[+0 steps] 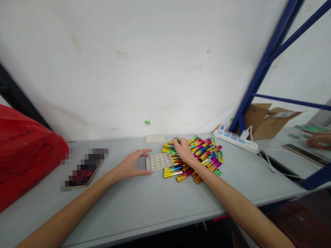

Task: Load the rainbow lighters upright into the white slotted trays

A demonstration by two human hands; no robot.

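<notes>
My left hand (131, 164) is at the left end of a whitish tray (159, 162) with rows of round holes. Its thumb and fingers are spread apart around that end. The thumb tip meets the tray's near corner; the index fingertip appears slightly off the far edge. Over a heap of shiny, rainbow-coloured lighter casings (206, 155), my right hand (183, 148) is closed in a pinch. A small green end of a lighter casing (177, 139) shows at its fingertips; the rest is hidden by the hand.
Against the wall lies a second whitish tray (155, 138). A partly blurred phone (89, 172) and a red bag (26, 155) are at left. A power strip (235, 140), blue frame (258, 79) and cardboard box (269, 120) stand right. Another person's hand (319, 140) appears far right.
</notes>
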